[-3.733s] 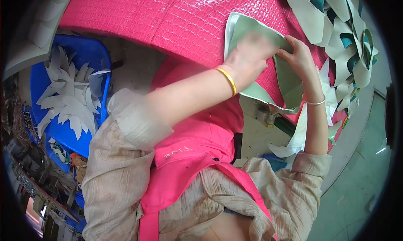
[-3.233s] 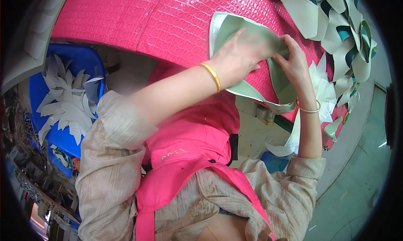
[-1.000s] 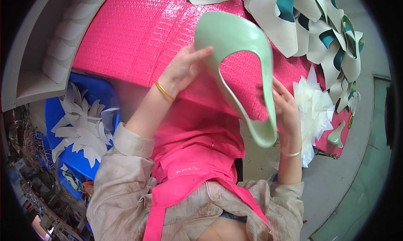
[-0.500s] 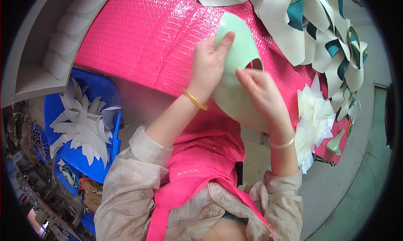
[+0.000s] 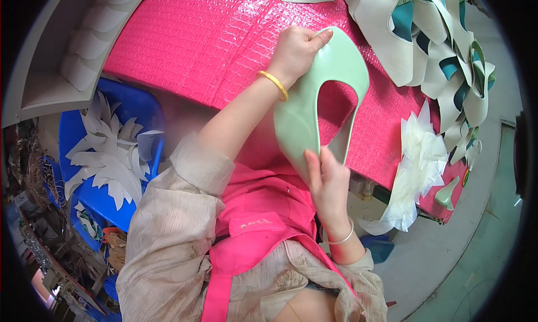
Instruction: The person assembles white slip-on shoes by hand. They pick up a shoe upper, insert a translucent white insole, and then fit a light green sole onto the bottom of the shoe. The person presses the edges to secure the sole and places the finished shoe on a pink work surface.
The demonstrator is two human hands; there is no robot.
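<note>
A pale green shoe upper [image 5: 342, 58] with a large oval opening is held up over the near edge of the pink-covered table. My left hand [image 5: 298, 54] grips its far end, thumb on top and the other fingers curled around the edge. Lower down, my right hand [image 5: 329, 182] pinches the near end, just under the opening. Through that opening the pink table cover [image 5: 185, 47] shows.
A pile of white uppers with teal linings [image 5: 428, 58] lies at the far right. Near it are white paper-like sheets [image 5: 421, 165] and a small green piece [image 5: 446, 194]. On the left, a blue chair [image 5: 120, 201] bears white cut pieces [image 5: 115, 165]; curved white pieces [image 5: 92, 42] line a grey shelf.
The green upper has turned so its opening faces up and shows fully. My right hand has moved down to its near end, and my left hand has shifted slightly up and right.
</note>
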